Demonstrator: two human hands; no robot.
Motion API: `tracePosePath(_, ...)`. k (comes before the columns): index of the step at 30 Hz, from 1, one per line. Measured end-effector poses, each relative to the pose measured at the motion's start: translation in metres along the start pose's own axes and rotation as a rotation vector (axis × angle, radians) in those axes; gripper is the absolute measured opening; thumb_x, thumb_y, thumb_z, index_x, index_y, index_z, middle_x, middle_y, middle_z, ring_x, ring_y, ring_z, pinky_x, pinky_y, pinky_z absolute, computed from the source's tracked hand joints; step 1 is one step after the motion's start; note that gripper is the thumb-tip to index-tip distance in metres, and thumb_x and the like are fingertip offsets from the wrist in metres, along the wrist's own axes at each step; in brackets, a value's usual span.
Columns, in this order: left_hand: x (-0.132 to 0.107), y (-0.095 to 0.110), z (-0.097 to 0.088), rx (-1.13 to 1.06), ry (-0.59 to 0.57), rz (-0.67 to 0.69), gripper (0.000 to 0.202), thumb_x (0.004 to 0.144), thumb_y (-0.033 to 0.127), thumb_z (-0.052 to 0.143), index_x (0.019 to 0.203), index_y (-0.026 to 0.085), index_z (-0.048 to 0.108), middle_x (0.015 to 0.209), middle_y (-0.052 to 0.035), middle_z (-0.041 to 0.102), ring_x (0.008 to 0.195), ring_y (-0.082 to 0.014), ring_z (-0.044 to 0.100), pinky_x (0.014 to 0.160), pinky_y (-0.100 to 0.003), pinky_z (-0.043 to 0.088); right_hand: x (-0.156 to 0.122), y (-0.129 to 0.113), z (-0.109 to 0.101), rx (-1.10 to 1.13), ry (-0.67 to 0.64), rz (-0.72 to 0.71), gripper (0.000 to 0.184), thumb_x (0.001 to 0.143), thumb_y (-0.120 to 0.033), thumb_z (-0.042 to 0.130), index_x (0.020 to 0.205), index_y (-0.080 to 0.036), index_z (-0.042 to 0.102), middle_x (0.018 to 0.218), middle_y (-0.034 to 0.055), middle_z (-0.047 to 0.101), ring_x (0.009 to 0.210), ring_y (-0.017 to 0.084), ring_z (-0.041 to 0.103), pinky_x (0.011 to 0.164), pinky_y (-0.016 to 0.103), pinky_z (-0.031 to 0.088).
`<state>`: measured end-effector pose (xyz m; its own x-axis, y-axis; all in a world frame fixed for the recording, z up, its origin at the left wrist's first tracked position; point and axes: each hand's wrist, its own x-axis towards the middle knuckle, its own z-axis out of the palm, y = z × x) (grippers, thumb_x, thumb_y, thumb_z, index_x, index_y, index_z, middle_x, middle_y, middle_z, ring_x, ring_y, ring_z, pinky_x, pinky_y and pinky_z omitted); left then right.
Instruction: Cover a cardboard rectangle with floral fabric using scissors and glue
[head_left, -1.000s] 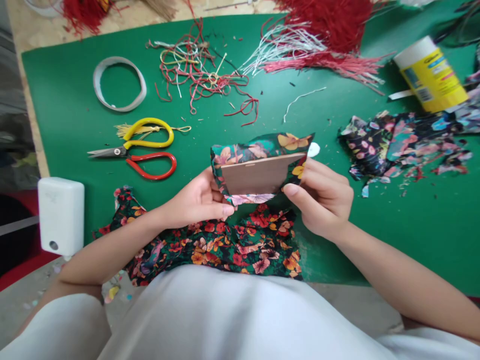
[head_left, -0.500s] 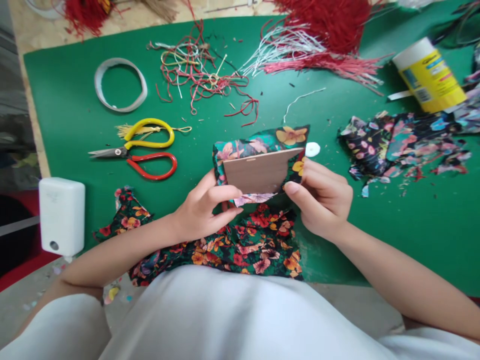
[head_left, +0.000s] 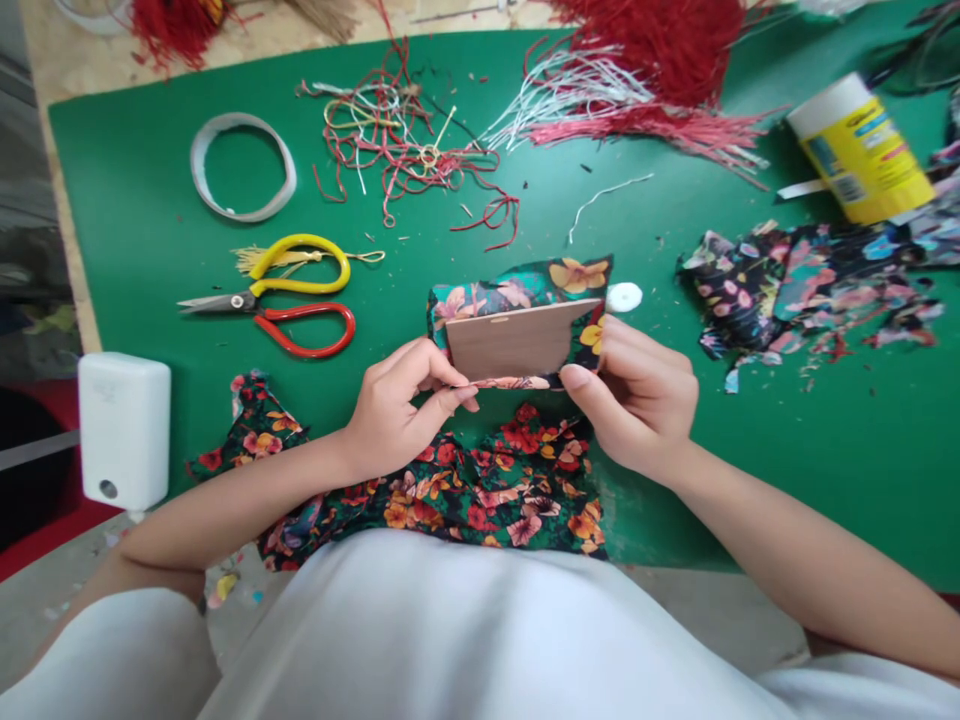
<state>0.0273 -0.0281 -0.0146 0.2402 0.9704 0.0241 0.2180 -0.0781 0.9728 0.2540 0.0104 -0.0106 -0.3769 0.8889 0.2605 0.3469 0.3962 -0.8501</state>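
Note:
Between my hands is a flat brown board (head_left: 517, 345) lying on a piece of dark floral fabric (head_left: 581, 275) that shows along its edges. My left hand (head_left: 405, 410) pinches the fabric at the board's near left edge, where a narrow strip is folded over the board. With the thumb on top and the fingers beneath, my right hand (head_left: 645, 400) grips the near right corner of the fabric and board. A larger floral cloth (head_left: 495, 490) lies crumpled below my hands. Just beyond my right fingers is a small white round piece (head_left: 625, 297).
Scissors (head_left: 300, 300) lie left on the green mat (head_left: 787, 480), near a tape ring (head_left: 196, 165) and a white box-shaped device (head_left: 124, 430). Tangled cords (head_left: 397, 150) and red tassels (head_left: 660, 50) are at the back. A glue bottle (head_left: 862, 150) and fabric scraps (head_left: 810, 290) lie right.
My left fingers have shifted from the board's left part to its near edge, and the fabric there now lies folded flatter over the board. My right hand has moved slightly left.

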Motion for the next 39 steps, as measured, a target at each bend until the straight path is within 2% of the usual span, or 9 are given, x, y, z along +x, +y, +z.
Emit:
tracePosePath(11,0.005,0.005,0.004,-0.174,0.063,-0.138,0.019,0.091,0.029,0.062,0.08,0.017,0.051,0.065,-0.0002,0.069,0.059,-0.0102,0.07,0.054,-0.018,0.057,-0.002,0.002,0.001,-0.043,-0.077,0.018,0.033,0.093,-0.029,0.052,0.064,-0.022,0.037,0.061,0.0,0.037,0.06,0.015,0.038,0.057,0.033,0.032)
tracePosePath(13,0.005,0.005,0.004,-0.169,0.069,-0.143,0.019,0.09,0.029,0.063,0.08,0.017,0.052,0.065,0.0002,0.069,0.06,-0.0105,0.07,0.055,-0.018,0.057,-0.006,0.004,0.004,-0.016,-0.019,0.041,0.019,0.091,-0.029,0.056,0.076,-0.022,0.047,0.069,0.0008,0.044,0.063,0.016,0.043,0.058,0.033,0.036)
tracePosePath(14,0.005,0.004,0.003,-0.164,0.071,-0.143,0.019,0.09,0.029,0.063,0.08,0.017,0.053,0.065,0.0005,0.069,0.06,-0.0105,0.07,0.056,-0.019,0.057,-0.008,0.005,0.005,0.01,0.049,0.042,0.01,0.089,-0.03,0.059,0.09,-0.024,0.051,0.075,0.0014,0.049,0.065,0.016,0.046,0.058,0.032,0.038)
tracePosePath(16,0.004,0.004,0.003,-0.149,0.066,-0.137,0.017,0.09,0.028,0.064,0.081,0.017,0.053,0.065,0.0008,0.069,0.061,-0.0105,0.071,0.057,-0.019,0.058,-0.011,0.007,0.007,0.022,0.178,-0.001,0.035,0.085,-0.031,0.065,0.116,-0.028,0.049,0.091,0.0041,0.054,0.074,0.018,0.051,0.061,0.033,0.043)
tracePosePath(17,0.004,0.004,0.002,-0.139,0.061,-0.132,0.016,0.089,0.027,0.064,0.081,0.017,0.053,0.066,0.0008,0.069,0.061,-0.0105,0.071,0.057,-0.019,0.058,-0.011,0.006,0.007,-0.002,0.216,-0.105,0.041,0.082,-0.032,0.068,0.118,-0.029,0.049,0.093,0.0045,0.053,0.077,0.02,0.052,0.062,0.034,0.044)
tracePosePath(21,0.004,0.003,0.001,-0.096,0.036,-0.111,0.012,0.089,0.022,0.064,0.082,0.017,0.055,0.068,0.0009,0.069,0.062,-0.0097,0.071,0.059,-0.018,0.058,-0.011,0.002,0.006,-0.392,0.117,-0.242,0.036,0.077,-0.038,0.074,0.109,-0.028,0.06,0.094,0.0074,0.05,0.083,0.024,0.053,0.071,0.04,0.046)
tracePosePath(24,0.004,0.003,0.0,-0.073,0.024,-0.109,0.009,0.088,0.02,0.065,0.082,0.017,0.058,0.071,0.0005,0.07,0.063,-0.0094,0.071,0.062,-0.018,0.059,-0.011,-0.002,0.006,-0.526,0.075,-0.266,0.032,0.08,-0.037,0.073,0.109,-0.029,0.062,0.095,0.0084,0.052,0.089,0.025,0.055,0.076,0.042,0.045)
tracePosePath(30,0.004,0.003,-0.001,-0.002,0.003,-0.089,0.005,0.088,0.017,0.063,0.083,0.017,0.06,0.073,-0.0003,0.071,0.064,-0.0101,0.072,0.062,-0.019,0.06,-0.01,-0.001,0.009,-0.554,0.041,-0.293,0.018,0.081,-0.028,0.072,0.095,-0.028,0.061,0.095,0.007,0.051,0.093,0.024,0.053,0.081,0.042,0.043)
tracePosePath(39,0.004,0.004,-0.001,0.038,-0.017,-0.073,0.009,0.084,0.009,0.063,0.084,0.018,0.06,0.071,0.0016,0.072,0.061,-0.0087,0.07,0.06,-0.016,0.058,-0.011,-0.001,0.008,-0.512,0.053,-0.253,0.014,0.083,-0.025,0.068,0.09,-0.025,0.056,0.104,0.0093,0.05,0.1,0.027,0.049,0.083,0.045,0.042)
